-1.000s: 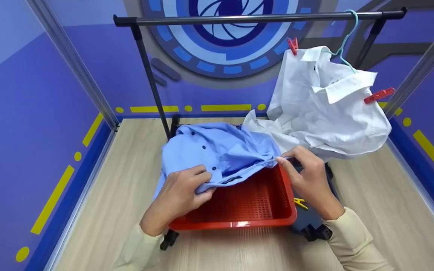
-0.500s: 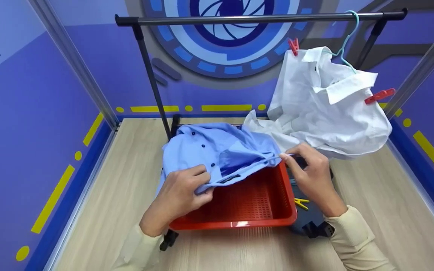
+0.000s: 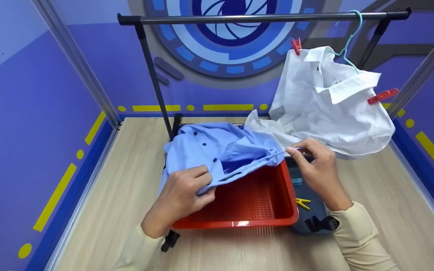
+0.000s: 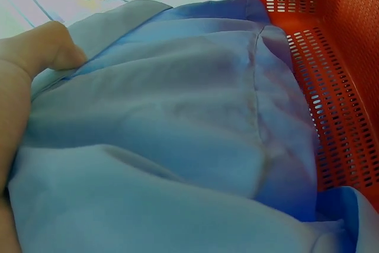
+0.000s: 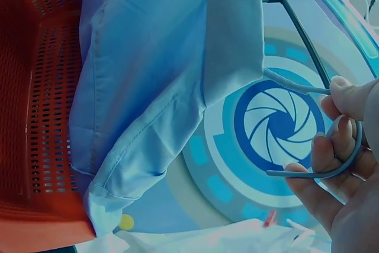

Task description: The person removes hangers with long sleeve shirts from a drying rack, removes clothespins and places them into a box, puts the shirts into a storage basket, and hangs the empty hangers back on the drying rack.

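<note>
A light blue shirt (image 3: 192, 152) with dark buttons lies bunched over the back of a red basket (image 3: 236, 224). My left hand (image 3: 181, 192) pinches its collar edge between thumb and fingers. To the right, my right hand (image 3: 320, 171) pinches the hook end of a clothes hanger (image 5: 293, 85). The hanger's curved hook loops past my fingers in the right wrist view, and its neck runs into the shirt's collar. The rest of the hanger is mostly hidden within the cloth.
A white shirt (image 3: 333, 120) hangs from a rack bar (image 3: 258, 17) on a green hanger (image 3: 349, 39), with red clothespins (image 3: 382, 96) on it. Beside the basket, a dark tray (image 3: 303, 222) holds a yellow clothespin (image 3: 303, 203) and a light blue one.
My right hand has shifted a little right and up with the hanger's hook, drawing the shirt's collar opening tauter. The left hand stays nearly in place. The light blue clothespin has come into sight.
</note>
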A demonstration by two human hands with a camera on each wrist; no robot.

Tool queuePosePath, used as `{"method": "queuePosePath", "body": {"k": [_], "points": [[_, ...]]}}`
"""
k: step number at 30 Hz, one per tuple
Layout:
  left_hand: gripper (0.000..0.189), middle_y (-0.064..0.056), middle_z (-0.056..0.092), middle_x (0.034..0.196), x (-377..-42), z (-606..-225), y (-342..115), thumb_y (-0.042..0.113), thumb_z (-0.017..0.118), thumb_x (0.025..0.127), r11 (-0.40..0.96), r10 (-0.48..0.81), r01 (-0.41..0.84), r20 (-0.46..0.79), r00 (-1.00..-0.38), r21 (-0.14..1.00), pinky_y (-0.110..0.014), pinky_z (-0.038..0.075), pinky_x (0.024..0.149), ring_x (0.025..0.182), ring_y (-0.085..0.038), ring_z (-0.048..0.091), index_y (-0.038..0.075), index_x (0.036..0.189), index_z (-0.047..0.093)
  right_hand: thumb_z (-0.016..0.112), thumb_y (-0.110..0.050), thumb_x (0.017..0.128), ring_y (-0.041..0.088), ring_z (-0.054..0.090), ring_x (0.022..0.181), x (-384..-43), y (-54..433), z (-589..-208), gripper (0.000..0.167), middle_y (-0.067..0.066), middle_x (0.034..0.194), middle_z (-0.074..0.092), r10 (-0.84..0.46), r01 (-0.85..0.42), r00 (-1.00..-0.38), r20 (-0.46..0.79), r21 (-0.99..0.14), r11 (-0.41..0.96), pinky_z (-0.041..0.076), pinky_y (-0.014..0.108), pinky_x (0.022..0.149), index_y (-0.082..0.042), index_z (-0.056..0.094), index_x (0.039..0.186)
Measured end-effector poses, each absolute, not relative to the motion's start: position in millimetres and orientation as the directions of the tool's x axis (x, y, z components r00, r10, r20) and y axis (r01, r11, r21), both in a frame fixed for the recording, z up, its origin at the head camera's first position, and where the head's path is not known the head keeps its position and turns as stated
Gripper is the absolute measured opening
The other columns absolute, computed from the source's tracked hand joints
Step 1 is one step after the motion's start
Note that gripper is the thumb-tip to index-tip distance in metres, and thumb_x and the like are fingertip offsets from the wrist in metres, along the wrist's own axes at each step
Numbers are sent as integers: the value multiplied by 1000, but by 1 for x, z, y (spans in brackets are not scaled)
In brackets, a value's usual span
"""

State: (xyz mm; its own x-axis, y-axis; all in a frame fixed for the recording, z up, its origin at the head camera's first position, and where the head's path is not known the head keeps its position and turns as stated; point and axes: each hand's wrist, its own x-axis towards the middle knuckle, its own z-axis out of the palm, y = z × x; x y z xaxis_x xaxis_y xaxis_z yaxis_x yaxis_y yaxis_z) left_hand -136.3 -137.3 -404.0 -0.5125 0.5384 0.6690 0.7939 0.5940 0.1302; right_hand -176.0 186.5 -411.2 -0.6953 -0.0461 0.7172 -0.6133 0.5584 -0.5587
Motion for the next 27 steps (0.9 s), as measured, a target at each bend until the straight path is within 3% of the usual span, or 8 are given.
{"method": "queuePosePath", "body": {"k": [7, 18, 27], "points": [[26, 2, 37, 64, -134, -401, -139, 3, 66, 71, 564, 526, 820, 724, -447, 97, -17, 19, 52, 54, -7, 30, 15, 64, 44, 75, -1, 80, -1, 58, 75, -179, 191, -410, 8, 2, 75, 65, -14, -593, -720, 694, -604, 532, 47, 8, 75, -7, 69, 80], [26, 3, 36, 65, -134, -397, -144, 4, 68, 68, 570, 516, 821, 760, -395, 40, -19, 21, 51, 55, -7, 29, 14, 66, 44, 74, 5, 78, -5, 57, 76, -180, 190, -407, 8, 10, 76, 65, 14, -562, -736, 677, -622, 545, 48, 6, 78, 1, 68, 79], [22, 2, 42, 66, -131, -394, -148, 5, 69, 71, 579, 524, 813, 740, -422, 53, -18, 28, 52, 57, -7, 36, 14, 68, 50, 74, 4, 79, -5, 59, 77, -182, 195, -408, 10, 6, 76, 65, -7, -592, -719, 695, -606, 531, 48, 6, 78, -3, 68, 79]]}}
